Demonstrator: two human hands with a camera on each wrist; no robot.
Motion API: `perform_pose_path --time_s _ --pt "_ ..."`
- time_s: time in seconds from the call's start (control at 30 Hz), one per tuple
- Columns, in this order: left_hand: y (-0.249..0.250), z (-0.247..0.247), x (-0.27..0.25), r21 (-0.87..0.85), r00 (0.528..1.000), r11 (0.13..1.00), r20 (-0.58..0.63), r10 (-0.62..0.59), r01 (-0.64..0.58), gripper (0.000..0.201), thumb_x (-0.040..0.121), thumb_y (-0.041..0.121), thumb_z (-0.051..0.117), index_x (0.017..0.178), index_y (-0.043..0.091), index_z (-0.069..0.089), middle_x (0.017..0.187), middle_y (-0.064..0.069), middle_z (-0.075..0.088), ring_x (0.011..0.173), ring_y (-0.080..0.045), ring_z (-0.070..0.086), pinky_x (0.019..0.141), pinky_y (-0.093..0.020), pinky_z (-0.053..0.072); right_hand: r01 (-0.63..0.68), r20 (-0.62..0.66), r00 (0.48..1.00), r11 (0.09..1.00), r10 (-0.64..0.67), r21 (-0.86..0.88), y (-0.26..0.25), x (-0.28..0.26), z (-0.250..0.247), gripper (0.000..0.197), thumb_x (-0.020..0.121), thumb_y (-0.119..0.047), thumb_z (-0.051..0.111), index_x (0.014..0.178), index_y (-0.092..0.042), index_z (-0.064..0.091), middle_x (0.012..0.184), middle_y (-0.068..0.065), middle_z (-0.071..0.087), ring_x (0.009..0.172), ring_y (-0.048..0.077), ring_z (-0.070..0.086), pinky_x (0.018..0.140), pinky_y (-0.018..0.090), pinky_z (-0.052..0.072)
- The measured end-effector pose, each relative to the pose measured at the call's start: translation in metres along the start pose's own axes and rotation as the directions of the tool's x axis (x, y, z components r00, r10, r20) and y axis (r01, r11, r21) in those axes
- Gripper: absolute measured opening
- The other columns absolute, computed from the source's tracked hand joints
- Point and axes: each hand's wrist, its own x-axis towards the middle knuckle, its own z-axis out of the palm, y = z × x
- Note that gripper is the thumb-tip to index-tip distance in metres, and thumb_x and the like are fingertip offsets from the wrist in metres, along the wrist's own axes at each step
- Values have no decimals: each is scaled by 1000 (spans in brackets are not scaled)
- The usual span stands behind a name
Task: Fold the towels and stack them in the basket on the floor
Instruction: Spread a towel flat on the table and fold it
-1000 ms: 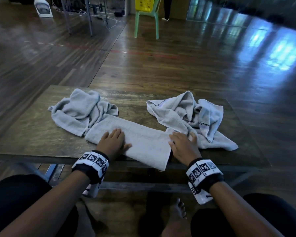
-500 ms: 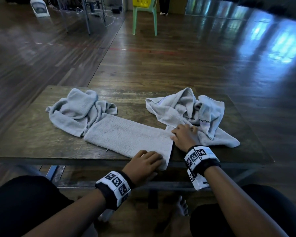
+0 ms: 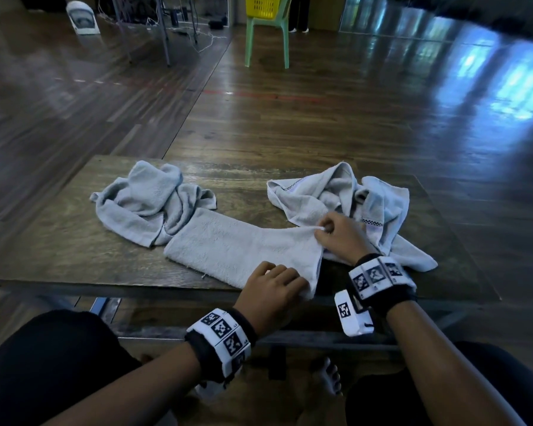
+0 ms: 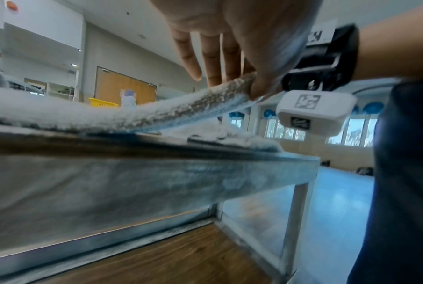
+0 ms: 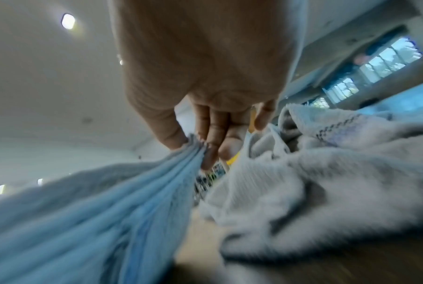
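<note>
A grey towel folded into a long strip lies across the low wooden table. My left hand grips its near right corner at the table's front edge. In the left wrist view the fingers lie over the towel's raised edge. My right hand pinches the far right corner and holds it slightly lifted. In the right wrist view its thumb and fingers squeeze the bunched towel layers.
One crumpled grey towel lies at the strip's left end, and another with a checked border lies behind my right hand. A yellow basket sits on a green chair far across the wooden floor. My knees and bare feet are under the table's front.
My left hand slid from the strip's left part to its near right corner and took hold. My right hand moved to the far right corner and lifted it.
</note>
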Motion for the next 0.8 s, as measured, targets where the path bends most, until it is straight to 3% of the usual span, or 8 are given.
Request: perform_pose_path --time_s 0.1,0.13,0.23,0.37,0.47,0.6,0.73,0.8 --pt "11 -29 6 -109 989 993 -137 -57 42 15 76 29 62 88 22 57 83 7 63 77 -15 59 70 -30 43 0 91 995 932 -35 362 -10 0 -36 14 82 -12 63 79 -25 59 62 1 53 62 16 52 67 33 45" --pt "13 -37 7 -147 981 987 -170 -96 71 16 75 28 63 88 22 55 83 7 63 77 -14 58 71 -30 43 10 129 989 900 -74 435 -15 -2 -49 15 84 -7 62 83 -22 62 63 3 52 60 14 51 62 26 46" --pt "15 -51 7 -230 950 957 -211 -229 179 13 74 28 61 84 21 56 79 9 62 74 -9 54 70 -27 40 26 199 966 829 -165 559 -26 -8 -76 17 87 -1 56 81 -14 66 75 1 61 64 5 54 59 13 46" --pt "10 -57 -3 -277 934 923 -161 -319 267 12 77 32 60 80 20 57 72 11 59 67 -8 52 68 -26 38 58 313 915 852 -254 520 -27 -10 -89 16 88 4 54 94 -5 66 88 3 65 74 -1 61 69 13 49" --pt "0 -56 -14 -297 925 900 -110 -365 320 16 85 38 55 80 23 55 74 13 59 68 -4 51 70 -23 38 88 416 864 898 -284 430 -30 -2 -87 26 83 7 60 108 -2 63 88 -2 66 80 -2 62 74 13 48" --pt "-28 -55 -25 -293 882 855 -71 -465 427 17 90 40 50 79 28 49 70 18 51 62 2 44 63 -15 29 55 493 827 912 -270 406 -43 20 -69 26 80 6 64 104 -6 61 96 12 67 83 5 64 77 14 52" --pt "-59 -49 -36 -262 833 812 -49 -551 522 22 92 43 45 82 25 53 74 13 57 67 -8 53 64 -24 36 115 487 842 960 -231 257 -55 50 -39 27 84 -6 66 109 0 61 87 6 68 75 0 63 67 6 46" --pt "-71 -44 -41 -221 819 805 -46 -572 550 29 91 46 41 84 22 55 76 8 61 70 -14 57 65 -32 43 194 483 840 968 -248 159 -62 63 -18 24 86 -15 65 106 -3 65 88 5 66 81 8 60 65 7 42"
